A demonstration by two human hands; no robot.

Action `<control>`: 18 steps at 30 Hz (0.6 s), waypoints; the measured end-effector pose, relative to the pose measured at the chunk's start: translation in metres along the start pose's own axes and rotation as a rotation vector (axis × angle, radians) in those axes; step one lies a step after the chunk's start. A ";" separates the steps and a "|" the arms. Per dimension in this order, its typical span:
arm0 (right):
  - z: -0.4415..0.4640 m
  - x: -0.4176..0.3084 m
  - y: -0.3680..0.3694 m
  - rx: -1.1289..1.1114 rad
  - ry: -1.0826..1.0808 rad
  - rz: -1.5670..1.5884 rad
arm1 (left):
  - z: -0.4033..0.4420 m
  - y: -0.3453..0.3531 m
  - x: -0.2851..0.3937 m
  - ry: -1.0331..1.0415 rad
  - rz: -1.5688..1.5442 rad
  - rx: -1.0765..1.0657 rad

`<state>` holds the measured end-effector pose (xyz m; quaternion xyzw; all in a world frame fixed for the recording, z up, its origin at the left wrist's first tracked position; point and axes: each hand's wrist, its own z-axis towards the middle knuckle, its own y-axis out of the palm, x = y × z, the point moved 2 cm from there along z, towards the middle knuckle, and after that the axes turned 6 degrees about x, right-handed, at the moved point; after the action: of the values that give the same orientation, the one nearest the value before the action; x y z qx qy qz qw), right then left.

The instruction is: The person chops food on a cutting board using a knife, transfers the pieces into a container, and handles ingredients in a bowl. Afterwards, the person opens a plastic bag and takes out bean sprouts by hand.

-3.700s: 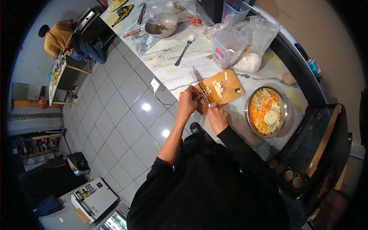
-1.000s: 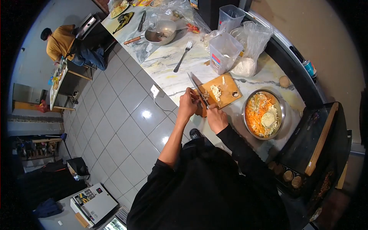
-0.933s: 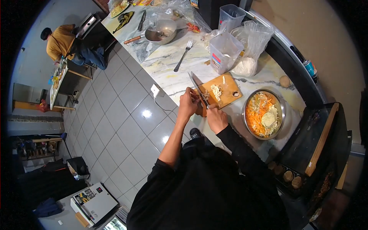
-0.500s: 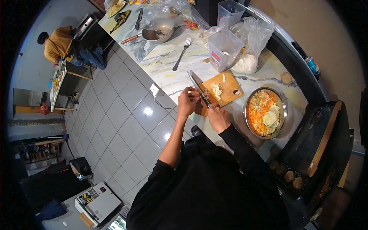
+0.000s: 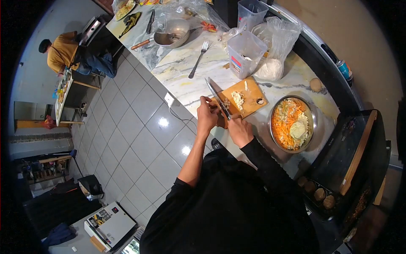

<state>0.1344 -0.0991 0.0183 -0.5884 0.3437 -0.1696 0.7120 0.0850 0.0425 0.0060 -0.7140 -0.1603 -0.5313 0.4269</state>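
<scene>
My right hand point(image 5: 240, 130) is closed round the handle of a kitchen knife point(image 5: 218, 98), whose blade lies over the left part of a wooden cutting board point(image 5: 250, 107). My left hand point(image 5: 207, 113) is at the board's near left edge, fingers bent together beside the blade. Whatever those fingers pinch is too small and covered to make out. Small pale chopped pieces point(image 5: 238, 100) lie in a heap on the board, right of the knife. Close to my right hand stands a metal bowl point(image 5: 271, 134) holding shredded carrot and a pale creamy dollop point(image 5: 298, 130).
A fork point(image 5: 198, 61), a saucepan point(image 5: 182, 34), a clear plastic container point(image 5: 246, 54) and a plastic bag of white dough-like stuff point(image 5: 270, 70) occupy the marble counter. A black grill or stove point(image 5: 338, 165) stands at right. Another person point(image 5: 63, 55) sits across the room.
My left hand has shifted slightly, its fingers drawn closer together by the blade. The knife stays in my right hand on the board; the view has moved a little.
</scene>
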 end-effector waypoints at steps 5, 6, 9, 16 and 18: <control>-0.002 -0.007 -0.002 0.057 0.007 -0.045 | 0.004 0.001 0.000 0.030 0.038 0.024; -0.003 -0.007 0.000 0.057 0.006 -0.044 | 0.005 0.001 0.000 0.032 0.049 0.033; -0.006 -0.007 0.006 0.102 -0.025 -0.066 | 0.006 0.001 0.002 0.008 0.080 0.015; -0.011 -0.009 0.016 0.022 0.050 -0.023 | 0.008 0.000 0.006 0.008 0.151 -0.024; -0.013 -0.009 0.019 -0.008 0.074 0.021 | 0.009 0.002 0.002 -0.001 0.136 -0.038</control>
<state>0.1162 -0.0979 0.0023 -0.5809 0.3767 -0.1827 0.6981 0.0928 0.0484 0.0064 -0.7316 -0.1014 -0.5035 0.4483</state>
